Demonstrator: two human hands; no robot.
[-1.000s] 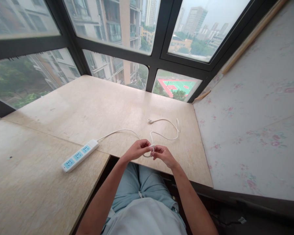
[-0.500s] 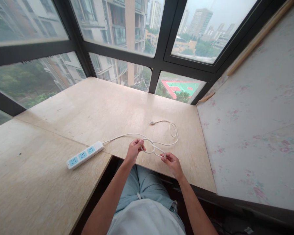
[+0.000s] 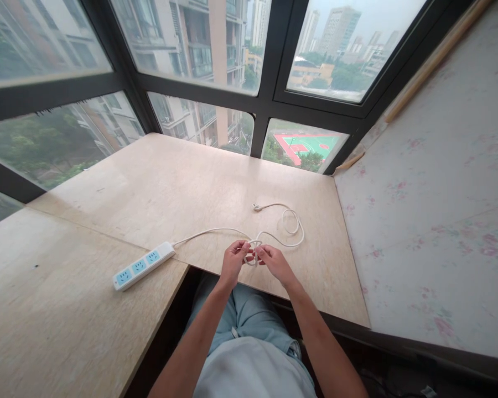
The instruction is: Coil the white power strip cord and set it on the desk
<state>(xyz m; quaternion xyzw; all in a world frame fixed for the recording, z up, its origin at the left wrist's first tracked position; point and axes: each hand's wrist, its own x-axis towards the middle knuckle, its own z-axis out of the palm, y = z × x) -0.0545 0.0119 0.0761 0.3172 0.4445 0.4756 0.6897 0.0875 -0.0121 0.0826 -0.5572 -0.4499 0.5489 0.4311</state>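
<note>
A white power strip (image 3: 144,266) with blue socket faces lies at the left on the sill. Its white cord (image 3: 209,230) runs right to both hands, where it is bent into small loops. My left hand (image 3: 234,260) pinches the cord from the left side. Close beside it, my right hand (image 3: 274,261) has its fingers closed on the looped cord from the right. Beyond the hands the cord curls on the surface and ends in a plug (image 3: 256,207). Fingertips partly hide how the loops cross.
The stone-patterned sill (image 3: 149,188) has an inner corner and a front edge just before my lap. Dark-framed windows (image 3: 262,130) rise behind it. A flower-papered wall (image 3: 431,221) bounds the right side.
My right hand has moved left and up, close to my left hand. The loop between them has become smaller and tighter. The power strip stays in place.
</note>
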